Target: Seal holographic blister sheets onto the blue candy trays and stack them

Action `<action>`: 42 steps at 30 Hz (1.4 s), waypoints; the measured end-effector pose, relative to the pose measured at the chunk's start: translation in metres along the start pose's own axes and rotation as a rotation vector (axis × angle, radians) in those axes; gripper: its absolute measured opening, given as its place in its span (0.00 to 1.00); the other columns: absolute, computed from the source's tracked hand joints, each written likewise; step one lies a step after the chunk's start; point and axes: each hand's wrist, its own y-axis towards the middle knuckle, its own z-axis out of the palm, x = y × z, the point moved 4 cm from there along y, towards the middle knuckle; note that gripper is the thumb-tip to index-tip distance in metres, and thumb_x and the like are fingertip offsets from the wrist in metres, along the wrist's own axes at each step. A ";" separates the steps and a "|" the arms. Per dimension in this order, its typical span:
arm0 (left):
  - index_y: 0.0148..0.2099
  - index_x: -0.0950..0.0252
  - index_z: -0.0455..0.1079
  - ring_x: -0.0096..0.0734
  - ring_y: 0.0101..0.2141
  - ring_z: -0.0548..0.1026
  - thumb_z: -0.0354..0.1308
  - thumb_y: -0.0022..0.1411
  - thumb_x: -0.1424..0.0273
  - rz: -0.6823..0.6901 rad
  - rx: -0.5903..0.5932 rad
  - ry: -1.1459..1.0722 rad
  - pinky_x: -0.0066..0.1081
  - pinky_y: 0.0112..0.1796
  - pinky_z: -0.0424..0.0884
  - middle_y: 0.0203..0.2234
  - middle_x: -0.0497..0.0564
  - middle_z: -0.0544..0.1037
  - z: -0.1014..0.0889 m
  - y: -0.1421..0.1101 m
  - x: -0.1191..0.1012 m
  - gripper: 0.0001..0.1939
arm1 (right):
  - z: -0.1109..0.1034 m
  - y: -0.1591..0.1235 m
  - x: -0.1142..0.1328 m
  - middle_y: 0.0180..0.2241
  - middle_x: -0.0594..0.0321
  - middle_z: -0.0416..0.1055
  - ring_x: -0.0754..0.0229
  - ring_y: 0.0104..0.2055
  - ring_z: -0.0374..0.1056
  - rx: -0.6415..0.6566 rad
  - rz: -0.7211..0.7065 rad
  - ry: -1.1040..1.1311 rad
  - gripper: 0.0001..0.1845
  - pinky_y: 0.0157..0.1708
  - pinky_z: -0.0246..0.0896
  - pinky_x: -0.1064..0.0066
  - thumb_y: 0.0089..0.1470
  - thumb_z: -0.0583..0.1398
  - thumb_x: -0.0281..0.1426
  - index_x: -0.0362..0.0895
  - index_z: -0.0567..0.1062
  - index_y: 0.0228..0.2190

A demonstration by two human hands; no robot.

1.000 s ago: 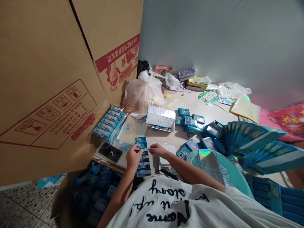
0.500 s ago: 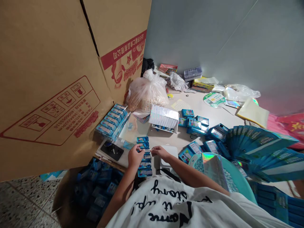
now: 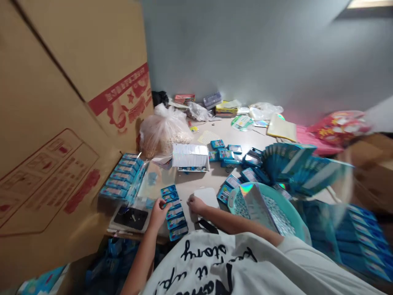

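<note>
My left hand point(image 3: 158, 213) grips the left edge of a short column of blue blister packs point(image 3: 175, 215) lying on the pale table point(image 3: 215, 180). Its fingers hide part of the upper packs. My right hand point(image 3: 196, 203) rests on the table with curled fingers, a little right of the column. It holds nothing and is nearest a white square pad point(image 3: 207, 196). Beyond the hands stands a silver holographic box point(image 3: 190, 157) with blue items inside. Several loose blue cartons point(image 3: 225, 154) lie behind it.
A tall cardboard box point(image 3: 55, 102) walls the left side. A row of blue packs point(image 3: 121, 176) and a black tablet point(image 3: 130, 218) lie near it. To the right are a teal basin point(image 3: 291, 205) and a fan of blue cards point(image 3: 288, 164). A bulging plastic bag point(image 3: 162, 131) stands behind.
My view has swung and tilted, shifting everything left. My left hand has moved left to the column's edge, and my right hand now sits slightly further from the packs.
</note>
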 end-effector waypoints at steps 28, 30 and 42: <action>0.38 0.59 0.72 0.37 0.38 0.75 0.54 0.64 0.66 1.012 0.523 0.126 0.34 0.42 0.72 0.33 0.52 0.76 0.107 -0.154 -0.275 0.06 | -0.200 -0.241 -0.093 0.40 0.55 0.73 0.55 0.42 0.68 -0.806 0.179 -0.374 0.10 0.38 0.56 0.70 0.57 0.61 0.30 0.45 0.79 0.41; 0.42 0.58 0.73 0.42 0.47 0.74 0.54 0.64 0.69 1.163 0.410 0.201 0.43 0.54 0.65 0.41 0.55 0.77 0.100 -0.161 -0.296 0.07 | -0.194 -0.248 -0.062 0.38 0.60 0.73 0.59 0.38 0.67 -0.721 0.030 -0.388 0.09 0.35 0.55 0.72 0.56 0.63 0.32 0.48 0.81 0.39; 0.43 0.54 0.76 0.47 0.38 0.77 0.52 0.60 0.70 1.101 0.205 0.561 0.65 0.59 0.44 0.36 0.52 0.83 0.047 -0.094 -0.287 0.13 | -0.184 -0.276 0.048 0.33 0.60 0.75 0.57 0.35 0.65 -0.705 -0.278 -0.571 0.05 0.32 0.47 0.69 0.56 0.63 0.33 0.47 0.81 0.33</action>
